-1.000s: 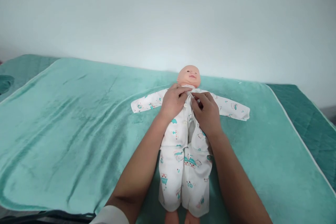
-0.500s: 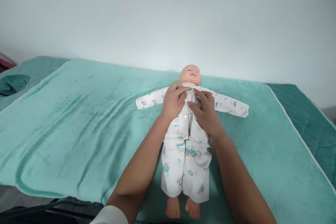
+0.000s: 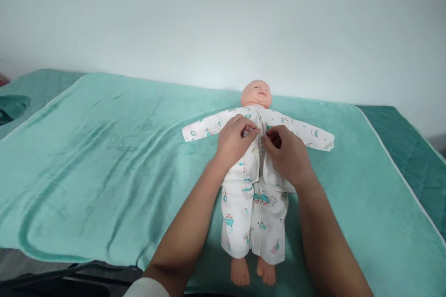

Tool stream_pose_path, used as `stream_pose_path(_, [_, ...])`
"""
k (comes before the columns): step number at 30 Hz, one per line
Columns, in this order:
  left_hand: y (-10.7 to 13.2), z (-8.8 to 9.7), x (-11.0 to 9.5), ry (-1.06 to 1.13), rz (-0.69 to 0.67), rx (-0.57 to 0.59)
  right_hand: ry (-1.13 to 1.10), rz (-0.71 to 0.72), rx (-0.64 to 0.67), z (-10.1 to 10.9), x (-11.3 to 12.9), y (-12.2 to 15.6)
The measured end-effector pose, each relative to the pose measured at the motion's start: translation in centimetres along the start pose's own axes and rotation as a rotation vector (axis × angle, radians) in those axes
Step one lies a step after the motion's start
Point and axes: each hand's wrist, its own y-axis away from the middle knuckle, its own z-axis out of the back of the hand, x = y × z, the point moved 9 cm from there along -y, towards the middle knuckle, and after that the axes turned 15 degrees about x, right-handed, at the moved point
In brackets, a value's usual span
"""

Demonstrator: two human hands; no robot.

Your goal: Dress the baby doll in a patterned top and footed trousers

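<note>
A baby doll (image 3: 257, 93) lies on its back on a teal blanket (image 3: 104, 158), dressed in a white printed shirt (image 3: 212, 126) and matching trousers (image 3: 256, 222). Its bare feet (image 3: 252, 271) point toward me. My left hand (image 3: 235, 141) pinches the left edge of the shirt front at the doll's chest, fingers closed. My right hand (image 3: 287, 155) pinches the right edge of the shirt front, close to the left hand. The shirt's sleeves are spread out to both sides.
A pale wall runs behind the bed. A darker teal quilted cover (image 3: 411, 148) shows at the right and at the far left (image 3: 17, 97). The blanket's near edge hangs over a dark frame (image 3: 69, 276) at the bottom left.
Both hands have slid from the doll's collar down to mid-chest along the shirt front. The view has lifted, so the doll's feet now show.
</note>
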Motion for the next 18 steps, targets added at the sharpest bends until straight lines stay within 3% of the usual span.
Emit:
stream_pose_path(9, [-0.5,0.3,1.4,0.202,0.106,0.134,-0.350,-0.130,0.167,0.5,-2.0,-1.7])
stream_pose_path(14, [-0.5,-0.7,1.3,0.513,0.169,0.170,-0.735,-0.103,0.054,-0.1,-2.2,-1.2])
stream_pose_path(18, [-0.2,-1.8,0.4,0.634,0.199,0.214,-0.865,-0.111,0.019,-1.6,-3.2,-0.5])
